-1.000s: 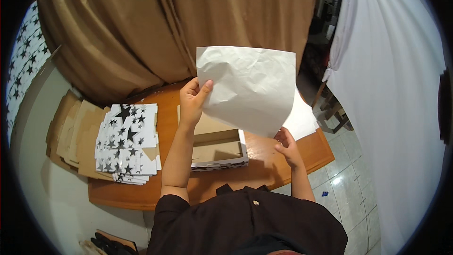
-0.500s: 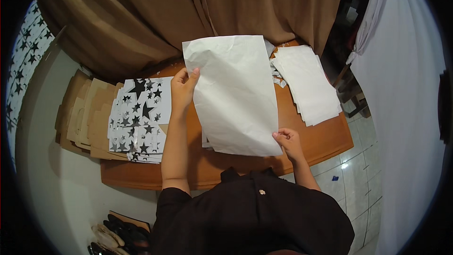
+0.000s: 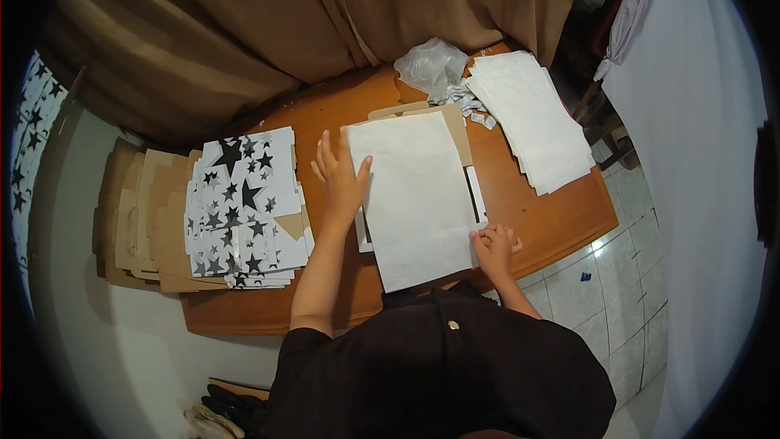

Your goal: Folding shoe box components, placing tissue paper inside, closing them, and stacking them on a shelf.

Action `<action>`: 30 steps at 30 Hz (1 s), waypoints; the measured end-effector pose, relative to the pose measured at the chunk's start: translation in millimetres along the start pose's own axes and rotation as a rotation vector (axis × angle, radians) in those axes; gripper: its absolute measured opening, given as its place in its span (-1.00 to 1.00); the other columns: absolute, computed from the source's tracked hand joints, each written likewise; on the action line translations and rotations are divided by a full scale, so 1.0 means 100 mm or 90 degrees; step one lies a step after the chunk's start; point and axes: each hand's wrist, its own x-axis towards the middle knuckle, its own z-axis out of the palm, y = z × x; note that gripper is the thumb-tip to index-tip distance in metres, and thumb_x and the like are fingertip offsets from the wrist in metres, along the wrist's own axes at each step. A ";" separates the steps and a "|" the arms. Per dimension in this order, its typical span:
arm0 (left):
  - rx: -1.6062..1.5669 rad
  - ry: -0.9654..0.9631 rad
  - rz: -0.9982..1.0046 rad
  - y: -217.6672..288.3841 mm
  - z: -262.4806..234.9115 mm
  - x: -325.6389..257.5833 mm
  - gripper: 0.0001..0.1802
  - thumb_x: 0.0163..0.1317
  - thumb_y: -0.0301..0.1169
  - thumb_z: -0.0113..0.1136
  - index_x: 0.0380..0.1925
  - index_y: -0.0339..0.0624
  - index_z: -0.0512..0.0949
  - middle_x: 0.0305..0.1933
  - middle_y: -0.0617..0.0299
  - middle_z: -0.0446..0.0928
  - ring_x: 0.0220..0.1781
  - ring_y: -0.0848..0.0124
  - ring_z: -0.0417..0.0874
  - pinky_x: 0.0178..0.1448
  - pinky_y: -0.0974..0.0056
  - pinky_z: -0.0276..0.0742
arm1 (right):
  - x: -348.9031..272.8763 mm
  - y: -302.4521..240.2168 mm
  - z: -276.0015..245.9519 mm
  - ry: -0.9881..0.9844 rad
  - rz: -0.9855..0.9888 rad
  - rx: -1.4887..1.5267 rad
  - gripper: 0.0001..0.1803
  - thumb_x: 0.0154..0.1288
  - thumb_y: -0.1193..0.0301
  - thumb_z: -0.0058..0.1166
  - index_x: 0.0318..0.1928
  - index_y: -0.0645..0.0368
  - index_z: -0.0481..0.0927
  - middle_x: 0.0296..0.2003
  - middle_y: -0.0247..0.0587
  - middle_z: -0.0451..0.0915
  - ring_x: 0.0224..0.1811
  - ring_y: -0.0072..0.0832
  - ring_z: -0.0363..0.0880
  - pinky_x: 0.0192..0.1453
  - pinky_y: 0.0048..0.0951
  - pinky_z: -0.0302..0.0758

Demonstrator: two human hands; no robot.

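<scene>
- from head view, only as judgement: possible crooked placing of the thin white rectangular paper sheet (image 3: 414,195), because of holding at one side only.
- possible crease or small tear at the right edge, if pulled too strongly there.
- possible folding at the near end, because of reaching so close to the dark cloth shirt (image 3: 439,374); could also catch there with a forward lean.
- possible sliding of the open cardboard box with white walls and brown flap (image 3: 461,140) on the smooth brown wooden table (image 3: 341,102), from too much sideways pressure.
- about position: paper sheet in front of the body, between both hands, over the box and hiding most of it.
- left hand (image 3: 341,183): open, with spread fingers, without grasp, beside the upper left edge of the sheet; thumb over this edge, but cannot tell if touching or just above.
- right hand (image 3: 494,250): half curled, pinching the lower right edge of the sheet between thumb and finger.
- beyond the right hand, well apart: pile of white rectangular papers (image 3: 532,126).
</scene>
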 end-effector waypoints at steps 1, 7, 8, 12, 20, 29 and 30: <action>0.105 -0.038 0.060 0.12 -0.08 -0.01 -0.27 0.17 -0.21 0.14 0.33 0.00 0.10 0.39 -0.11 -0.04 0.39 -0.05 0.04 0.36 -0.23 -0.10 | -0.02 0.02 0.00 0.014 0.007 -0.009 -0.78 0.09 0.20 0.14 -0.52 0.06 0.62 -0.32 -0.39 0.50 -0.06 -0.35 0.33 0.18 0.08 -0.12; 0.077 -0.288 0.467 0.18 0.20 -0.10 -0.43 0.29 -0.11 -0.05 0.30 0.19 0.18 0.42 0.05 0.03 0.43 0.05 0.03 0.38 -0.19 -0.10 | -0.07 -0.01 -0.05 0.007 0.009 -0.052 -0.78 0.09 0.20 0.14 -0.51 0.07 0.63 -0.26 -0.37 0.52 -0.01 -0.33 0.33 0.17 0.10 -0.13; 0.071 -0.289 0.466 0.17 0.34 -0.13 -0.43 0.29 -0.11 -0.05 0.30 0.19 0.18 0.42 0.05 0.03 0.43 0.05 0.03 0.38 -0.19 -0.10 | -0.07 0.00 -0.05 0.005 0.013 -0.059 -0.78 0.09 0.20 0.13 -0.50 0.07 0.64 -0.24 -0.36 0.52 0.01 -0.33 0.32 0.17 0.11 -0.13; 0.042 -0.488 0.650 -0.02 0.82 -0.33 -0.47 0.36 -0.03 -0.26 0.32 0.25 0.14 0.43 0.17 0.03 0.46 0.18 0.00 0.41 -0.14 -0.10 | -0.05 -0.02 -0.08 0.003 0.035 -0.069 -0.78 0.09 0.20 0.13 -0.49 0.06 0.65 -0.24 -0.36 0.53 0.02 -0.33 0.32 0.17 0.13 -0.14; 0.039 -0.598 0.680 -0.32 1.19 -0.49 -0.47 0.38 0.02 -0.39 0.33 0.30 0.11 0.44 0.22 0.00 0.47 0.29 -0.02 0.47 0.05 -0.15 | 0.02 0.11 -0.08 -0.001 0.035 -0.066 -0.82 0.10 0.22 0.14 -0.47 0.02 0.66 -0.28 -0.39 0.54 0.01 -0.39 0.32 0.15 0.00 -0.13; 0.015 -0.762 0.659 -0.51 1.55 -0.53 -0.48 0.41 0.00 -0.47 0.33 0.27 0.10 0.45 0.17 -0.03 0.48 0.22 -0.08 0.49 0.06 -0.16 | 0.56 0.03 -0.17 0.062 0.021 -0.068 -0.86 0.12 0.24 0.10 -0.38 -0.02 0.62 -0.22 -0.41 0.50 0.04 -0.37 0.32 0.16 0.03 -0.13; -0.017 -0.788 0.644 -0.56 1.58 -0.56 -0.48 0.41 -0.01 -0.48 0.33 0.26 0.11 0.45 0.17 -0.04 0.48 0.21 -0.09 0.48 0.05 -0.14 | 0.68 0.05 -0.17 0.068 0.021 -0.053 -0.86 0.13 0.24 0.07 -0.36 -0.05 0.62 -0.22 -0.41 0.50 0.04 -0.38 0.32 0.13 -0.03 -0.10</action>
